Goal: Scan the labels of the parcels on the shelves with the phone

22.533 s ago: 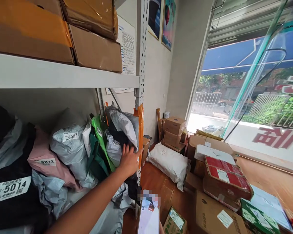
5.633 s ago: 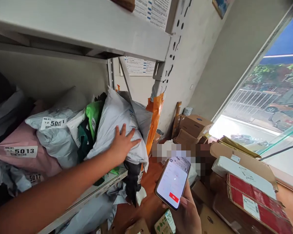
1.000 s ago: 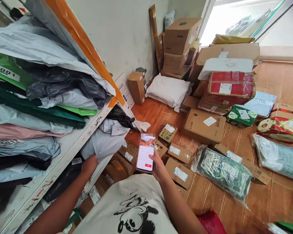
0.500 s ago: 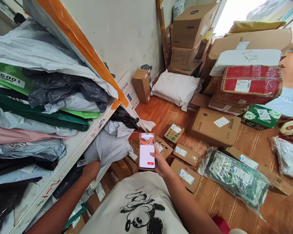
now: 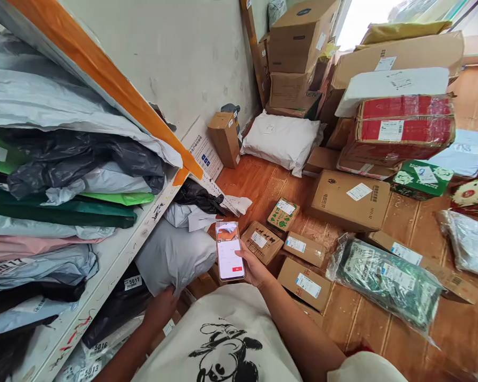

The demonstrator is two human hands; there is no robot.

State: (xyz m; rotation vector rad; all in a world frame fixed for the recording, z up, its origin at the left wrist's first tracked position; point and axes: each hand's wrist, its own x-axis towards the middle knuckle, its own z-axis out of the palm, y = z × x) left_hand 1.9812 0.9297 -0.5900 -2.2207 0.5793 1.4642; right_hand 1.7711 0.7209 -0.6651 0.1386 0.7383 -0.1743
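Observation:
My right hand (image 5: 254, 267) holds a smartphone (image 5: 229, 253) upright in front of my shirt, thumb over the screen's edge. The screen shows a picture at the top and a red button low down. My left hand (image 5: 162, 307) is closed on the lower edge of a grey plastic mailer bag (image 5: 174, 255), which bulges out beside the shelf's edge. Its fingertips are partly hidden by the bag. Just above that hand, a dark parcel (image 5: 121, 302) with a 5017 label lies on the lower shelf.
A white shelf (image 5: 103, 265) on the left carries stacked mailer bags (image 5: 67, 212). Small cartons (image 5: 305, 284) and a plastic-wrapped green parcel (image 5: 386, 284) lie on the wooden floor. Farther off stand a white sack (image 5: 281, 139), a red box (image 5: 402, 124) and piled cartons (image 5: 302, 37).
My left hand has moved down and toward me, pulling the grey mailer bag lower and uncovering the 5017 label. The phone has shifted slightly left in view.

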